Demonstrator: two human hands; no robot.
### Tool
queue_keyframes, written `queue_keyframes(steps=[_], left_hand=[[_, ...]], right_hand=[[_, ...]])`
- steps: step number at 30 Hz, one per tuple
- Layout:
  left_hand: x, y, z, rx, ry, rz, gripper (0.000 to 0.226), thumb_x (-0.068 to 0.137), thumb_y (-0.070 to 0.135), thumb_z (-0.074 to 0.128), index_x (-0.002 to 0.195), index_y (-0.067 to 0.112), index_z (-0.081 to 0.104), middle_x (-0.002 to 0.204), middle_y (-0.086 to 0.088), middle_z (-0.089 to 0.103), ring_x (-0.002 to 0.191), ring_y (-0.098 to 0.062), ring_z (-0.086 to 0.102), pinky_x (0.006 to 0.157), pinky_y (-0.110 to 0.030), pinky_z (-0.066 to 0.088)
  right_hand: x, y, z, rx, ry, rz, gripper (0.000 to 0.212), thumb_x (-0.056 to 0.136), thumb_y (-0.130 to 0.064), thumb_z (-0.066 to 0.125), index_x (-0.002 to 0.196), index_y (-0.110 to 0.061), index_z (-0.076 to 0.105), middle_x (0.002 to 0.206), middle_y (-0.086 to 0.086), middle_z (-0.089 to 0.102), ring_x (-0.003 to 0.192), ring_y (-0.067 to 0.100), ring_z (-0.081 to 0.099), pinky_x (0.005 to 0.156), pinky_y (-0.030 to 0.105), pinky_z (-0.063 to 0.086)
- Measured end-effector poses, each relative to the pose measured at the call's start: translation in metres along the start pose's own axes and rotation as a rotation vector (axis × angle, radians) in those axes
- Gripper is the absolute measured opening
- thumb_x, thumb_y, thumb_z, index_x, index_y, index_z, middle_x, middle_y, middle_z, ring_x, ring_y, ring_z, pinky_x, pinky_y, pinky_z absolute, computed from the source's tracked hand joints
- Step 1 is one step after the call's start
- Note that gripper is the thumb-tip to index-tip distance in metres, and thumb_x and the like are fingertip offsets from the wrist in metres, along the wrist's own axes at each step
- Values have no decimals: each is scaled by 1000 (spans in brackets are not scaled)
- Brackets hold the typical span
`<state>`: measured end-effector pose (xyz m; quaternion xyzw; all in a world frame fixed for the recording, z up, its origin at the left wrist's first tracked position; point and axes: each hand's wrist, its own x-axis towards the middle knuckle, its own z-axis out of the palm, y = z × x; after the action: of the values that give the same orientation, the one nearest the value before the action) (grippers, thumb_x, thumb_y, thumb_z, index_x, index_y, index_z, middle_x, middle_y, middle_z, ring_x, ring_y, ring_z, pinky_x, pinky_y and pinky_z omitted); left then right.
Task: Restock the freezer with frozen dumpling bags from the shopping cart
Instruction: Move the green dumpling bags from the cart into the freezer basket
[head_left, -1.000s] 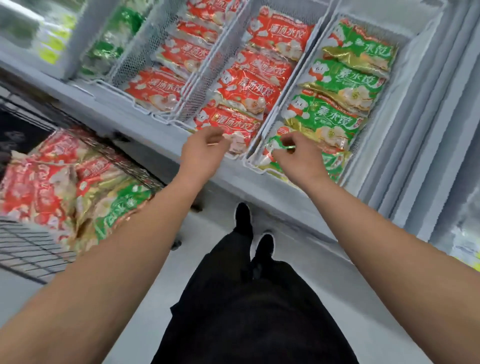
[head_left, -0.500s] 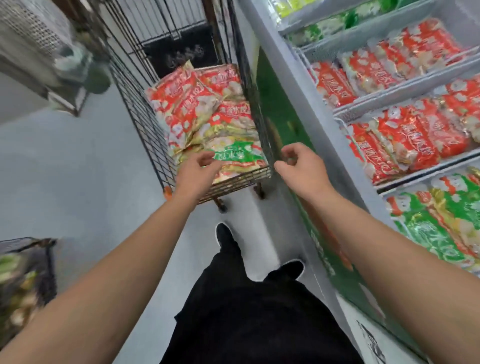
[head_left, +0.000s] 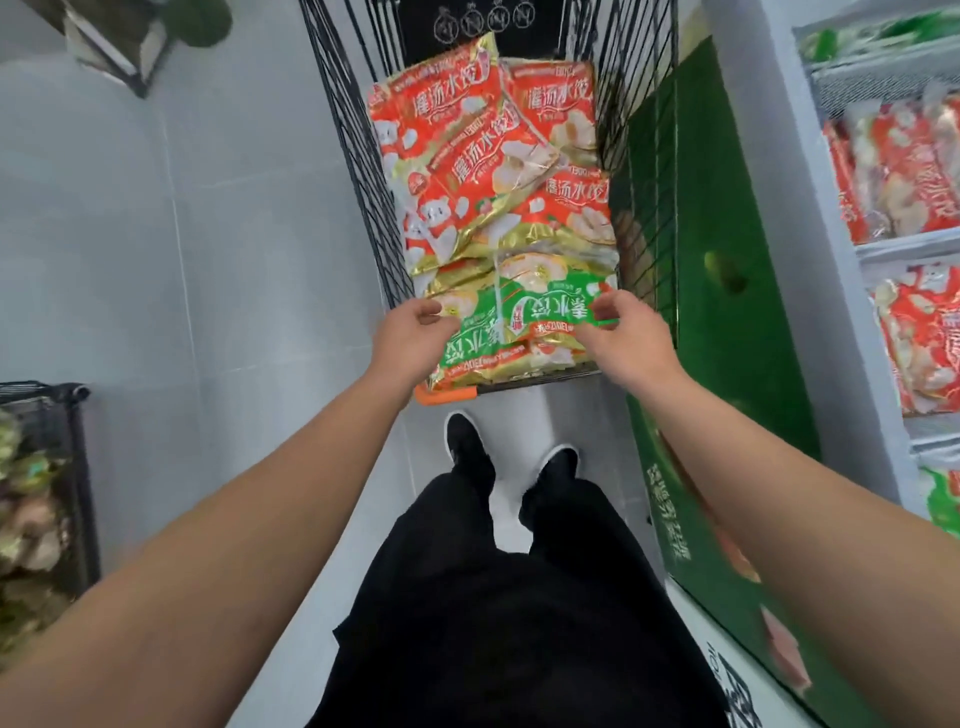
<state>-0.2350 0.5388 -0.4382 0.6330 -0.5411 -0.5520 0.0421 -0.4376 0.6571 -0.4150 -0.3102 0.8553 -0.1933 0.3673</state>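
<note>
Both hands are reaching into the shopping cart. The left hand is curling its fingers at the left edge of the top green dumpling bag; the right hand is pinching the same bag at its right edge. The bag is lying at the near end of the cart, on another green bag, with red dumpling bags stacked beyond. The freezer is standing to the right, with red bags inside it.
</note>
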Motion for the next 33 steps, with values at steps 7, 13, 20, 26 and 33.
queue_keyframes(steps=[7, 13, 20, 26, 33], left_hand=[[44, -6, 23, -12, -70, -82, 44, 90, 30, 64, 131, 15, 57, 122, -2, 62, 109, -23, 63, 97, -43, 52], [89, -7, 67, 19, -110, -203, 51, 88, 32, 63, 134, 12, 53, 120, -8, 64, 103, -22, 64, 95, -43, 54], [124, -8, 112, 131, -118, -335, 28, 88, 19, 66, 114, 9, 62, 110, -9, 64, 98, -27, 64, 92, -44, 55], [125, 7, 111, 181, -118, -154, 12, 93, 11, 58, 96, 0, 63, 85, -8, 58, 72, -23, 52, 66, -32, 44], [97, 53, 65, 301, -250, 306, 6, 94, 7, 57, 89, 6, 54, 81, 5, 55, 83, -19, 53, 67, -29, 37]], right_hand=[[42, 5, 19, -71, -93, 70, 44, 92, -27, 62, 132, -10, 56, 132, 4, 59, 121, 20, 54, 96, 26, 38], [96, 17, 28, -135, -205, 75, 45, 92, -26, 61, 133, -11, 55, 133, 2, 58, 122, 20, 54, 96, 26, 38], [147, 24, 30, -222, -313, 25, 42, 91, -22, 60, 132, -12, 55, 134, 3, 58, 120, 21, 55, 98, 30, 41], [173, 2, 20, -260, -357, -124, 39, 94, -19, 58, 132, -12, 54, 133, 5, 55, 120, 23, 54, 98, 32, 43], [188, -37, 9, -370, -463, -536, 75, 82, 12, 50, 148, -21, 41, 148, 13, 38, 134, 36, 37, 112, 45, 34]])
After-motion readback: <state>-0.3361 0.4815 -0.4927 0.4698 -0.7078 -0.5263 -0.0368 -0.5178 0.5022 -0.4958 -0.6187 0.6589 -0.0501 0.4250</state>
